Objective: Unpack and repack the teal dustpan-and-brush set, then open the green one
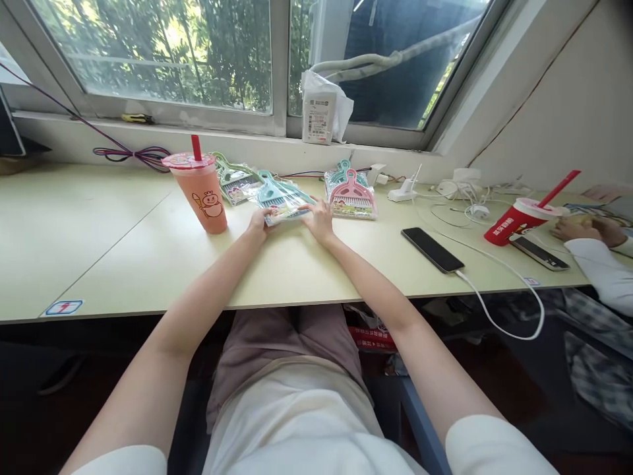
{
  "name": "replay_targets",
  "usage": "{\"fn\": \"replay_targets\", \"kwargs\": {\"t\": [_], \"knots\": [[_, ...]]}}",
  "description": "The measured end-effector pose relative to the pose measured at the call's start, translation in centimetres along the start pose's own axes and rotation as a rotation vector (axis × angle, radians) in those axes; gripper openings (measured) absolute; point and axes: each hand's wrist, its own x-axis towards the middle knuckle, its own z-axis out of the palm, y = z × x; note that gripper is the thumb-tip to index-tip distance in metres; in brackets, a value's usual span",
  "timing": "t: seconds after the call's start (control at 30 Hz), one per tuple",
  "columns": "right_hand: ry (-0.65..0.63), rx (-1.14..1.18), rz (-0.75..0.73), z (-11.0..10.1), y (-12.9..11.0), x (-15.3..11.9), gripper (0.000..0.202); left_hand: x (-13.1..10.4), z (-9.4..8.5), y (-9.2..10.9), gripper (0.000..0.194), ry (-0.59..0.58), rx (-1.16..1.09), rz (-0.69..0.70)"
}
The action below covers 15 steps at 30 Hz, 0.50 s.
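Both arms stretch out across the pale desk [123, 251], and the left hand [258, 222] and right hand [320, 221] pinch the near corners of a teal dustpan set [281, 196], a small brush and pan sealed in a clear packet that lies flat on the desk, far from the edge. The fingers of each hand press together on the packet's rim, thumbs seemingly tucked under, one hand at each end, which keeps the slippery wrapper level and square. A pink dustpan set [351, 196] lies just beside the right hand, and another packaged set [236, 183] lies behind a peach drink cup [202, 192] that stands upright close to the left hand, near enough to be knocked, I would judge. A dark phone [432, 249] rests to the right with a white charging cable [499, 290] looping off the edge. At the far right another person's hands [586, 229] rest by a red cup [519, 221], apart from all this.
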Motion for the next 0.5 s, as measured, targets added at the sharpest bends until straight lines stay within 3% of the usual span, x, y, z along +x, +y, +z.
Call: {"fn": "replay_targets", "kwargs": {"t": [0.1, 0.2, 0.33, 0.5], "knots": [[-0.025, -0.087, -0.205, -0.5, -1.7, -0.7, 0.023, -0.3, 0.2, 0.0, 0.035, 0.025, -0.042, 0.099], [-0.145, -0.096, -0.246, -0.4, -2.2, -1.0, 0.024, -0.8, 0.4, -0.1, 0.045, -0.064, -0.079, 0.167], [-0.116, 0.021, -0.126, 0.2, -1.5, -0.5, 0.03, -1.1, 0.3, -0.1, 0.065, -0.138, -0.097, 0.205], [-0.123, 0.636, 0.261, 0.6, -0.2, 0.7, 0.03, -1.1, -0.3, 0.1, 0.063, -0.252, 0.0, 0.159]]}}
